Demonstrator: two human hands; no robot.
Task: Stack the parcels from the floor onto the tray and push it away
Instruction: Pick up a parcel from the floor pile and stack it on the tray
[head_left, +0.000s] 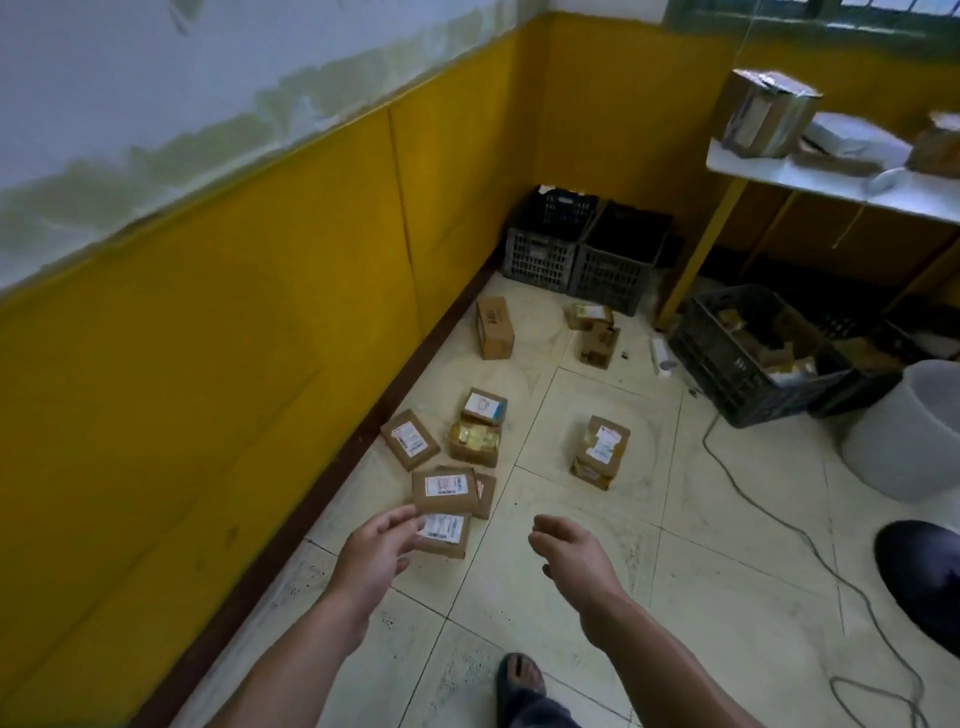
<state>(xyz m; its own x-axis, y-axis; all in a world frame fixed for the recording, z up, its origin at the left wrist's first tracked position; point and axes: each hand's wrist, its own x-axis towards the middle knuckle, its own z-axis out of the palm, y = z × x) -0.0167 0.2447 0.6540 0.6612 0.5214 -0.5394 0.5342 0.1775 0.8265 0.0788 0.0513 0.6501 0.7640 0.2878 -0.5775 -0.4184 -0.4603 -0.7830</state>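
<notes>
Several brown cardboard parcels with white labels lie scattered on the tiled floor by the yellow wall. The nearest flat parcel (445, 489) lies on top of another labelled parcel (442, 534). My left hand (375, 558) reaches out over these two, fingers relaxed, holding nothing. My right hand (571, 558) hangs beside it over bare tile, fingers loosely curled and empty. Further off lie a flat parcel (410, 439), a small pile (477, 434), a stacked pair (600, 451), an upright box (494, 327) and small boxes (597, 332). No tray is in sight.
Black plastic crates (582, 249) stand in the corner. Another crate (748, 353) holding parcels sits under a table (831, 182) loaded with boxes. A white bucket (904, 431) stands at the right. A cable (769, 519) runs across the floor. My sandalled foot (519, 680) is below.
</notes>
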